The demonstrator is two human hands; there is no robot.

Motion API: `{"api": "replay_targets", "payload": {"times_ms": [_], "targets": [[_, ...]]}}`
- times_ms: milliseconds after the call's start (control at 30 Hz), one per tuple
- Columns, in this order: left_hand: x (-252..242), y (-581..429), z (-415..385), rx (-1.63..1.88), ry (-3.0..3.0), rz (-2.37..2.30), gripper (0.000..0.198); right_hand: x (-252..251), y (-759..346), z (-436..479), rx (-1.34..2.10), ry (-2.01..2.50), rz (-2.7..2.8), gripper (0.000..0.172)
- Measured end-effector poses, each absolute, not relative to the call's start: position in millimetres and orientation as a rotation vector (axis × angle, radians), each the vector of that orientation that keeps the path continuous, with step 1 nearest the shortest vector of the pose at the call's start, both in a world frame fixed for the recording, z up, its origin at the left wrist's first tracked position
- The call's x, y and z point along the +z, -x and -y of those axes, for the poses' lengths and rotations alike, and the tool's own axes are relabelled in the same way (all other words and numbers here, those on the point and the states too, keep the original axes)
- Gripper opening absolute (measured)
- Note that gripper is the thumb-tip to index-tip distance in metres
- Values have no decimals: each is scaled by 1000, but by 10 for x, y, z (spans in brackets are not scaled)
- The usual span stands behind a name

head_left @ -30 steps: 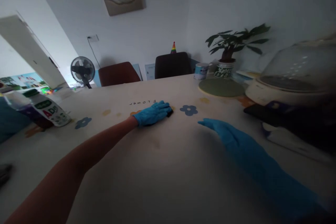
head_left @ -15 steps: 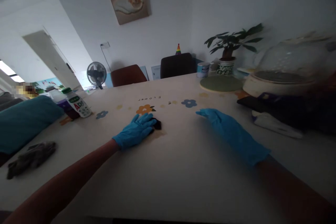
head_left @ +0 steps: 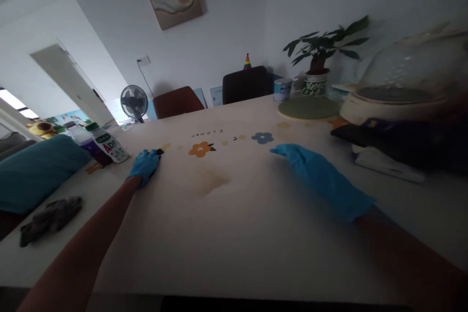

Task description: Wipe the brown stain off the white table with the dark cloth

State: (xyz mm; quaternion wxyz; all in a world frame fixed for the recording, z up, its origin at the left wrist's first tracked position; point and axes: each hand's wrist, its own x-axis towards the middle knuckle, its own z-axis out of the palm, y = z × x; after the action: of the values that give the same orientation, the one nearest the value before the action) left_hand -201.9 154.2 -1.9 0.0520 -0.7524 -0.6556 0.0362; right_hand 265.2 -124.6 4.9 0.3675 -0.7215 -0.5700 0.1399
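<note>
My left hand, in a blue glove, presses down on the left part of the white table. Under its fingers is a small dark cloth, mostly hidden, with one corner showing. A brownish stain lies on the tabletop between my hands, just below the printed orange flower. On the right, my right hand, also gloved in blue, holds nothing. Its fingers are stretched out flat, pointing left, near the printed blue flower.
A crumpled grey cloth lies at the left. Two bottles stand near the left edge. Toward the back right are a green round mat, a can, a potted plant and a clear-domed container. Dark items lie at the right.
My left hand has slid left across the table with the dark cloth, away from the stain, which now shows in full. My right hand has stayed nearly in place.
</note>
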Motion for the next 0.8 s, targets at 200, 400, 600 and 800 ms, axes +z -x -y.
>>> {"api": "replay_targets", "payload": {"times_ms": [200, 400, 600, 800], "targets": [[-139, 1803, -1106, 89, 2491, 1947, 66, -65, -2713, 1120, 394, 1793, 1451, 63], [-269, 1221, -321, -13, 2915, 1728, 75, -48, -2694, 1139, 377, 1756, 1489, 65], [-212, 271, 127, -47, 3092, 1511, 71, -25, -2689, 1209, 343, 1722, 1503, 58], [-125, -711, 284, -56, 3207, 1286, 74, -89, -2759, 1169, 277, 1733, 1490, 54]]}}
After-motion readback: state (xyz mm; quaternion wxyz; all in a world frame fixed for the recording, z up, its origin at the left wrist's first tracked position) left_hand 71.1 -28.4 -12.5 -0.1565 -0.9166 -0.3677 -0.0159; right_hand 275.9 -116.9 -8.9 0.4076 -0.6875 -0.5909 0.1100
